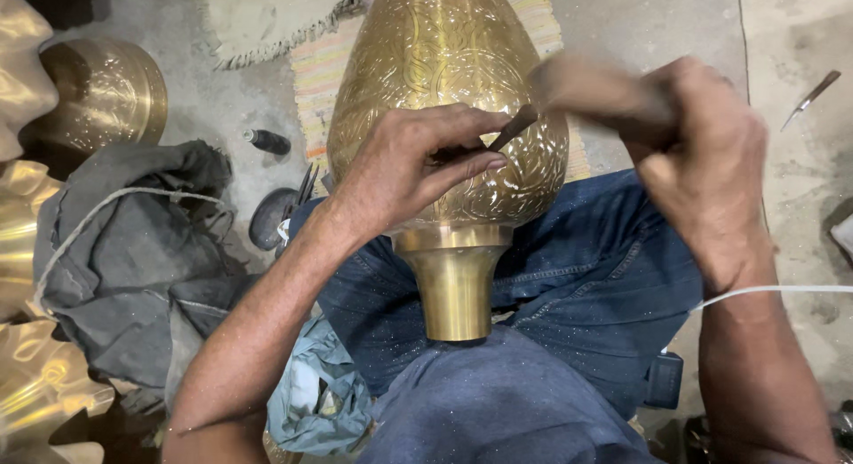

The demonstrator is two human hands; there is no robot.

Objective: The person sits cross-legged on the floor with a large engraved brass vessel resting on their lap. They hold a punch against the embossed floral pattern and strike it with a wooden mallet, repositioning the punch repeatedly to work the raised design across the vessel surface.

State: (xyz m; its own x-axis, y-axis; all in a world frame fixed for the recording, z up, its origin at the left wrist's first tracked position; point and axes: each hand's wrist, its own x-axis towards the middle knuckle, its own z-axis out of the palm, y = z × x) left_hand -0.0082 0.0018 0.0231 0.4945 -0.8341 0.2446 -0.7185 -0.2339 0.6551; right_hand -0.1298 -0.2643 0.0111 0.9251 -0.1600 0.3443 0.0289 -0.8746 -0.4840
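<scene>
Engraving work fills the middle of the frame: a large brass vase (449,82), teardrop-shaped and covered in chased scrollwork, lies across the person's lap with its plain neck (455,286) pointing toward the bottom of the frame, resting on blue jeans (586,286). The left hand (418,162) is closed around a slim dark chisel (511,128), fingers pinching it against the vase's patterned wall so the tip sits on the metal. The right hand (702,153), at the upper right of the vase, is wrapped tight around a wooden mallet handle (595,91) (blurred, which suggests it is mid-swing).

My reading is that the step in hand is striking the chisel to cut or deepen the pattern near the vase's shoulder. The next move calls for a square blow on the chisel's end, with the left hand keeping the tip from skating across the curved brass, and the vase kept from rolling on the lap.

At the upper left stands a second brass pot (107,91); a grey cloth (133,242) lies heaped at the left, and a loose metal tool (810,98) lies on the concrete floor (640,20) at the upper right.
</scene>
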